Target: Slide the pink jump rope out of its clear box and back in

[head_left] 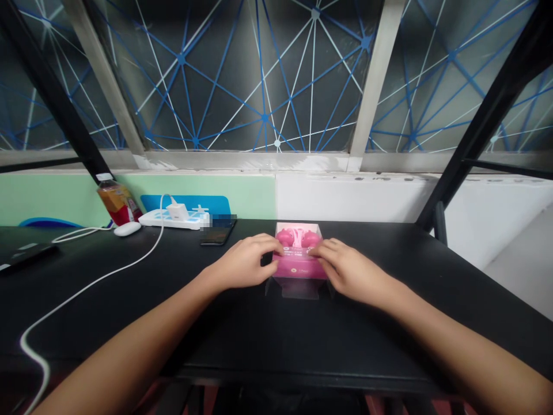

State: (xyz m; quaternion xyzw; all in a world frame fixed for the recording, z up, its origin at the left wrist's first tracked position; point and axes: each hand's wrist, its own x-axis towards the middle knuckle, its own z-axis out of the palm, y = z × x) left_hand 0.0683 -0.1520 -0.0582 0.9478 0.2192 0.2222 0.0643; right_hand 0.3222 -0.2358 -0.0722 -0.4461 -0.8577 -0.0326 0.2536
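A small clear plastic box with a pink insert [298, 266] stands on the black desk [276, 334], and pink earphones [298, 237] show inside its top. My left hand [244, 262] grips the box's left side, fingers curled over the upper edge. From the other side my right hand [345, 268] holds it the same way, fingertips resting on the top near the earphones. A clear flap of the box lies open toward me at its base.
At the back left are a white power strip [173, 218] with a plugged charger, a white cable [86, 288] trailing across the desk, a white mouse [127, 229], a drink bottle [116, 202] and a dark phone [218, 233]. Black frame posts rise at both sides.
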